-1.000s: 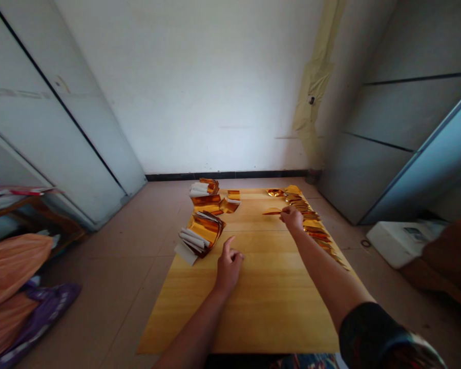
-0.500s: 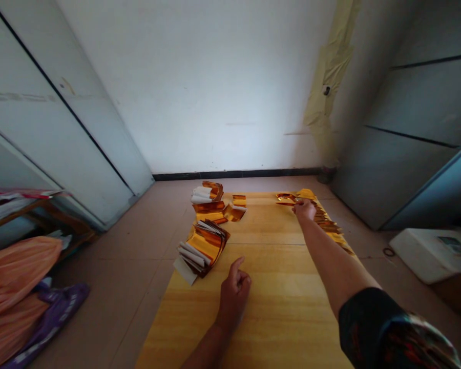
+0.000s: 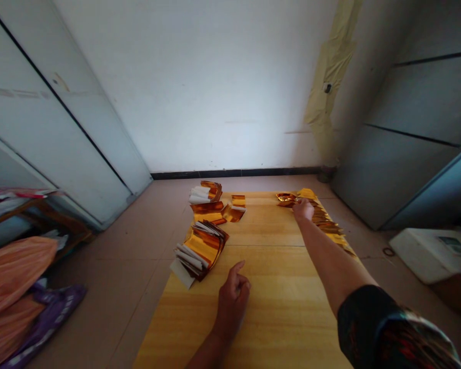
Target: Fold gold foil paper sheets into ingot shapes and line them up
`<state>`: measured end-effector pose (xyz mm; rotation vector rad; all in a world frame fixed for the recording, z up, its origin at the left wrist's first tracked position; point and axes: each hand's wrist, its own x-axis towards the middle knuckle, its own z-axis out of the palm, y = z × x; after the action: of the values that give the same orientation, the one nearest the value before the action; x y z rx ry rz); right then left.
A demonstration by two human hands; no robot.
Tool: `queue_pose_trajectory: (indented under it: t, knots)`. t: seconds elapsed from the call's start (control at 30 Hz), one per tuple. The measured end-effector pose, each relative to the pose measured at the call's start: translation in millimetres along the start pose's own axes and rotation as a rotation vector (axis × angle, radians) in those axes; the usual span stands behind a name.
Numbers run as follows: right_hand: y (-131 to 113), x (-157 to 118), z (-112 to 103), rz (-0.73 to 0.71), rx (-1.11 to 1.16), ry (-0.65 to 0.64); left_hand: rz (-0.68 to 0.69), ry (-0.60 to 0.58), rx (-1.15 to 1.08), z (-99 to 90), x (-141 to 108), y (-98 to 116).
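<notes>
On a yellow wooden board [image 3: 261, 307], the right hand [image 3: 303, 209] pinches a gold foil piece [image 3: 285, 199] at the far end, beside a row of folded foil [image 3: 326, 225], while the empty left hand [image 3: 232, 302] (half-curled, forefinger raised) sits mid-board near a foil-and-white-paper stack [image 3: 200, 251].

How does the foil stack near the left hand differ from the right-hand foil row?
The stack is a thick bunch; the row is a thin line along the board's right edge. The stack shows white paper; the row shows none. The row lies at the right hand; the stack lies apart from the left hand. Both are gold foil.
</notes>
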<state>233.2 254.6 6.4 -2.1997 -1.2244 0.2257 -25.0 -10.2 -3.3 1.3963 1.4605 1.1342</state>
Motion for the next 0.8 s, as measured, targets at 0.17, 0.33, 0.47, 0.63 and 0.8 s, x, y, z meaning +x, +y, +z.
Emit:
queue_pose_trajectory:
  t: [0.17,0.33,0.47,0.63,0.8]
  knots:
    - [2,-9,-2,-0.148,-0.070,-0.026,-0.003,-0.003,0.000,0.2,0,0]
    - [1,-15,-2,-0.319,-0.110,-0.054,-0.018,0.002,-0.018,-0.2,0,2]
    - [-6,-10,0,-0.295,-0.143,-0.090,-0.031,0.008,-0.027,-0.9,0,6]
    - [-12,-7,-3,-0.252,-0.195,-0.192,-0.020,0.005,-0.014,-0.5,1,5]
    - [-19,-37,-17,-0.251,0.080,-0.274,-0.013,0.035,-0.027,0.3,3,0]
